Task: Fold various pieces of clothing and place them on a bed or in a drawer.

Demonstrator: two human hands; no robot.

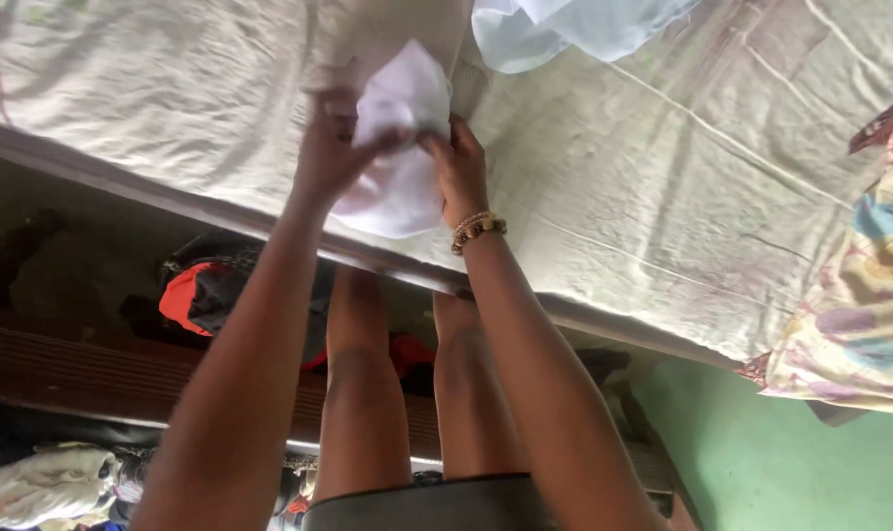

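Note:
Both my hands hold a small white cloth (399, 147) over the edge of a bed covered by a pale cream sheet (663, 197). My left hand (328, 147) grips the cloth's left side, blurred by motion. The cloth's right side is pinched by my right hand (461, 167), which wears a beaded bracelet (478, 229) at the wrist. The cloth is bunched and hangs partly below my fingers. My bare legs stand against the bed's dark edge beneath my arms.
A light blue garment (565, 29) lies on the sheet at the top. A floral patterned fabric (860, 305) hangs at the right. Under the bed sit a red and black bundle (196, 295) and crumpled clothes (48, 487). Green floor (781, 462) shows lower right.

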